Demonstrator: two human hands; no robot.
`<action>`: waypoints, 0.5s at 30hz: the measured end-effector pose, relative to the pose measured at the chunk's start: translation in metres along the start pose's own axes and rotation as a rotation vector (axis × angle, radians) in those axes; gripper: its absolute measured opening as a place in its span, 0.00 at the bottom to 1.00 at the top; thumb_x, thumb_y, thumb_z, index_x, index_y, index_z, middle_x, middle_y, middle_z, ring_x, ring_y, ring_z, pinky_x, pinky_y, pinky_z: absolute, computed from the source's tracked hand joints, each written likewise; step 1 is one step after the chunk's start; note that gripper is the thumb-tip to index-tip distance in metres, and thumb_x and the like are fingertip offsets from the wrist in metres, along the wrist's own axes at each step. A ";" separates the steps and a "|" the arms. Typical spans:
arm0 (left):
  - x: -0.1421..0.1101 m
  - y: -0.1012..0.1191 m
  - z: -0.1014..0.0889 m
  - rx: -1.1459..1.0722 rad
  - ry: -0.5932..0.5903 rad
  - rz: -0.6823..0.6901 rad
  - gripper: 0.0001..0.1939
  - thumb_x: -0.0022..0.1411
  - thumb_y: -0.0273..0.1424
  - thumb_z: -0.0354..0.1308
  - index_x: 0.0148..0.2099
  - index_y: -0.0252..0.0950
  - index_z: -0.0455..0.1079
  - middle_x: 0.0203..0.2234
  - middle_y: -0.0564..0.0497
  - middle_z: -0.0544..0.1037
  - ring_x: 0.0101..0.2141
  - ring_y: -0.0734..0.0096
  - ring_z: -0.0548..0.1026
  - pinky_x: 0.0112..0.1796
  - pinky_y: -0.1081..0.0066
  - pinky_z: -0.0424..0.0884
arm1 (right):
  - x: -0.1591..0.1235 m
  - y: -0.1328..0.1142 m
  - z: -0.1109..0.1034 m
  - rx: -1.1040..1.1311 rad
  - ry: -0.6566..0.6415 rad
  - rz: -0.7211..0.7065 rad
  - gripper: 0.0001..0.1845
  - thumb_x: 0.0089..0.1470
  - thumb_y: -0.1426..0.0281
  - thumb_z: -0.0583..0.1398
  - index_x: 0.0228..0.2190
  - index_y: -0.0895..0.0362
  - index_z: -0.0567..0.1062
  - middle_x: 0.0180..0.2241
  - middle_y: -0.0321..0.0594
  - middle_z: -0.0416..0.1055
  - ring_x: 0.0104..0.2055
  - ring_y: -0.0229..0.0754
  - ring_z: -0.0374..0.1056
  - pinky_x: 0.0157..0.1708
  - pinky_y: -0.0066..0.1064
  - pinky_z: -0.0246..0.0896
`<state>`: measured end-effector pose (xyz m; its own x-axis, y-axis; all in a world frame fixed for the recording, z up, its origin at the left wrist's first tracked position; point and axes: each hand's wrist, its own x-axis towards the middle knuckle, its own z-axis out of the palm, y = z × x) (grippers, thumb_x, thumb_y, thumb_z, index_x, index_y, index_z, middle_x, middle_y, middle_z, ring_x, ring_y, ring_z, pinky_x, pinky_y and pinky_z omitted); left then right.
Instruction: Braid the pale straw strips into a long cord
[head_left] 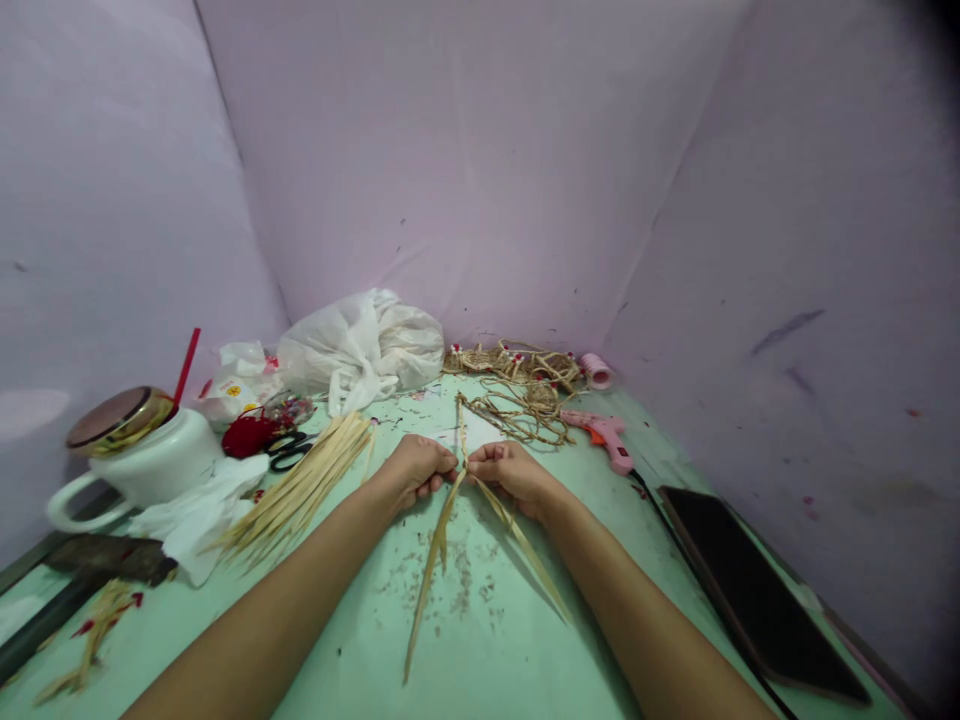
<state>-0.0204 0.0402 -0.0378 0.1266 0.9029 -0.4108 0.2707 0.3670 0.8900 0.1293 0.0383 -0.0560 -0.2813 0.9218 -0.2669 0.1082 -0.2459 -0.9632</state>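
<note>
Both my hands meet at the middle of the pale green table point(480, 640). My left hand point(416, 467) is closed in a fist on long dry straw strips point(439, 545). My right hand point(510, 470) pinches the same strips right beside it. One strip sticks up between the hands, the others trail toward me across the table. A bundle of loose straw strips point(300, 490) lies just left of my left hand.
At the left stand a white mug with a gold lid point(131, 450), scissors point(289, 450), red yarn and white plastic bags point(360, 345). Tangled twine pieces point(525, 385), a pink glue gun point(607, 438) and a pink spool sit behind. A dark tablet point(750, 590) lies at right.
</note>
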 end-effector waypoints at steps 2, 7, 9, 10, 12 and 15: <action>-0.001 0.000 0.001 0.001 -0.038 -0.002 0.06 0.48 0.28 0.53 0.23 0.30 0.65 0.08 0.57 0.63 0.08 0.85 0.51 0.12 0.78 0.43 | 0.000 0.001 -0.001 0.008 -0.014 0.000 0.03 0.35 0.73 0.59 0.18 0.61 0.69 0.11 0.29 0.60 0.12 0.26 0.45 0.13 0.23 0.33; 0.000 -0.002 0.004 -0.032 -0.058 -0.011 0.05 0.46 0.28 0.56 0.23 0.31 0.64 0.07 0.59 0.60 0.08 0.85 0.51 0.12 0.78 0.42 | 0.001 0.002 -0.002 -0.004 -0.020 0.006 0.04 0.36 0.72 0.59 0.17 0.61 0.70 0.09 0.29 0.58 0.11 0.26 0.44 0.13 0.23 0.33; 0.000 -0.002 0.005 -0.030 -0.055 -0.004 0.07 0.47 0.29 0.56 0.23 0.31 0.65 0.06 0.59 0.59 0.08 0.85 0.50 0.12 0.79 0.41 | 0.002 0.003 -0.002 0.000 -0.020 0.005 0.04 0.36 0.72 0.59 0.17 0.61 0.70 0.10 0.29 0.59 0.11 0.26 0.44 0.12 0.23 0.33; 0.000 -0.003 0.005 -0.034 -0.058 0.001 0.07 0.46 0.30 0.57 0.23 0.31 0.65 0.06 0.59 0.60 0.08 0.85 0.50 0.12 0.79 0.41 | 0.002 0.003 -0.002 0.004 -0.022 0.005 0.05 0.36 0.71 0.59 0.17 0.61 0.70 0.10 0.29 0.59 0.11 0.26 0.45 0.12 0.23 0.33; 0.000 -0.003 0.005 -0.059 -0.077 0.014 0.08 0.46 0.31 0.57 0.23 0.31 0.65 0.10 0.56 0.65 0.08 0.86 0.52 0.11 0.79 0.41 | 0.002 0.003 -0.002 0.015 -0.026 0.005 0.05 0.36 0.71 0.59 0.18 0.61 0.70 0.11 0.31 0.62 0.11 0.26 0.45 0.12 0.23 0.33; 0.000 -0.005 0.005 -0.094 -0.124 0.023 0.08 0.46 0.31 0.56 0.23 0.30 0.64 0.17 0.51 0.72 0.09 0.87 0.53 0.10 0.79 0.41 | 0.001 0.001 -0.002 0.020 -0.035 -0.002 0.06 0.36 0.70 0.59 0.19 0.61 0.70 0.14 0.33 0.66 0.11 0.26 0.46 0.12 0.23 0.33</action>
<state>-0.0166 0.0375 -0.0432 0.2499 0.8792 -0.4058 0.1762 0.3708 0.9118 0.1314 0.0393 -0.0575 -0.3149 0.9112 -0.2656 0.0888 -0.2503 -0.9641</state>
